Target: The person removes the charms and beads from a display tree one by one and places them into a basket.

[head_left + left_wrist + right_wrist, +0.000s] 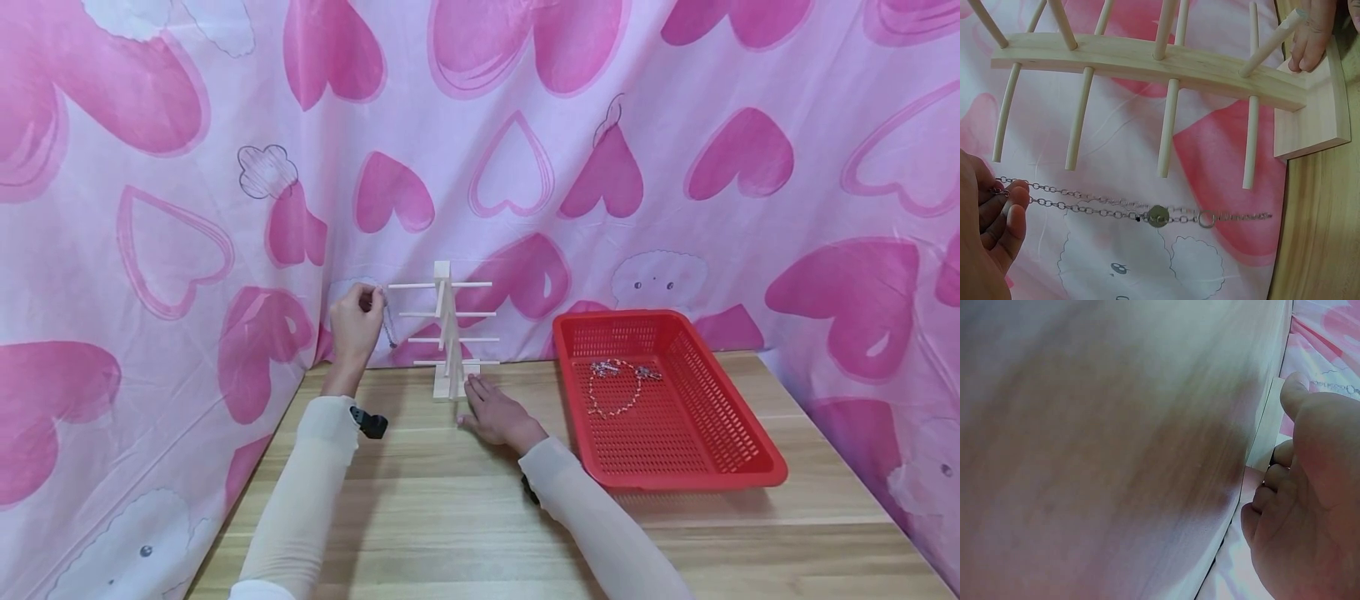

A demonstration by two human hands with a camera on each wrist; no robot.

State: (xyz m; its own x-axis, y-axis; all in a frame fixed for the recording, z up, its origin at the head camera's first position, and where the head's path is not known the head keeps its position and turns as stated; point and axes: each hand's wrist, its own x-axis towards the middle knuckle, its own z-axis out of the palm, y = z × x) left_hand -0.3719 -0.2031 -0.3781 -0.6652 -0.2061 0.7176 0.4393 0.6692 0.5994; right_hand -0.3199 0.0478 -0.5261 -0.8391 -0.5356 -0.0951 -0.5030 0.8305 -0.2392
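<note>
My left hand (pixel 356 325) is raised at the left of a pale wooden peg rack (pixel 448 321). Between thumb and fingertips it pinches a silver chain bracelet (pixel 1107 214), which hangs doubled with a round disc and a ring on it. In the left wrist view the chain is apart from the peg tips. My right hand (pixel 495 412) lies with fairly straight fingers at the right of the rack's base; its fingertips (pixel 1300 56) touch the base (pixel 1329 119). The right wrist view shows that palm (pixel 1310 500) beside the tabletop.
A red plastic basket (pixel 675 482) stands at the right of the table (pixel 427 517). Inside lie a chain with orange beads (pixel 617 413) and some silvery jewellery (pixel 604 367). A pink heart-patterned cloth (pixel 517 50) hangs behind and along the sides.
</note>
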